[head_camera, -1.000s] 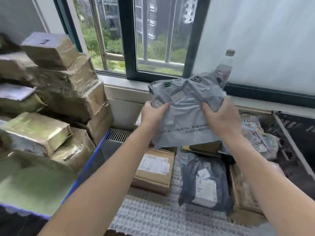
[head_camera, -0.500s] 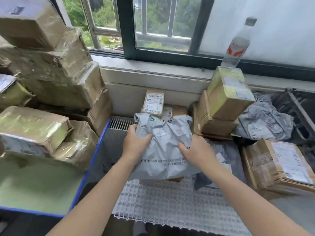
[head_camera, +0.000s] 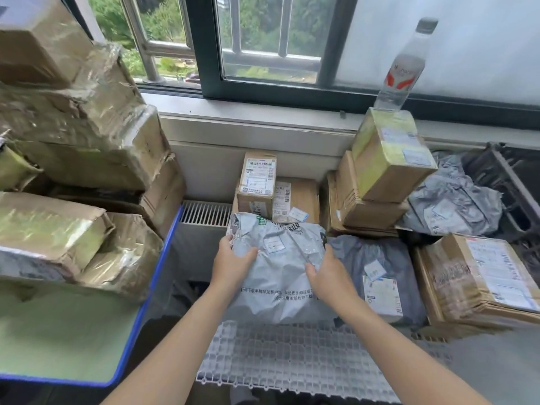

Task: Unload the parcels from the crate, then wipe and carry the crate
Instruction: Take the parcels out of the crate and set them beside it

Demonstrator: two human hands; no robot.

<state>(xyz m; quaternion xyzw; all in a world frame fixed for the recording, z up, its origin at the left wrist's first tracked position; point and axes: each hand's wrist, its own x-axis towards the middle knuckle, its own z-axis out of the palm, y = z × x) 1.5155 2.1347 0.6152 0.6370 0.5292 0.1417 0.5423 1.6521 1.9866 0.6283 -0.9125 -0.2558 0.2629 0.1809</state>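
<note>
A light grey plastic mailer bag (head_camera: 280, 276) lies on the white lattice mat (head_camera: 292, 363) below the window. My left hand (head_camera: 233, 263) grips its left edge and my right hand (head_camera: 327, 276) grips its right side. The black crate (head_camera: 508, 182) stands at the far right, with a crumpled grey bag (head_camera: 455, 203) at its edge; its inside is mostly out of view. A darker grey mailer (head_camera: 377, 276) lies right of the held bag.
Small cardboard boxes (head_camera: 257, 182) stand behind the bag against the wall. Stacked boxes (head_camera: 380, 176) carry a water bottle (head_camera: 403, 65). A flat labelled box (head_camera: 479, 276) lies at right. A blue-rimmed table (head_camera: 73, 331) at left holds several taped parcels (head_camera: 79, 141).
Both hands lowered the grey mailer from chest height in front of the window down onto the mat. The view tilted downward and now rests lower over the parcels.
</note>
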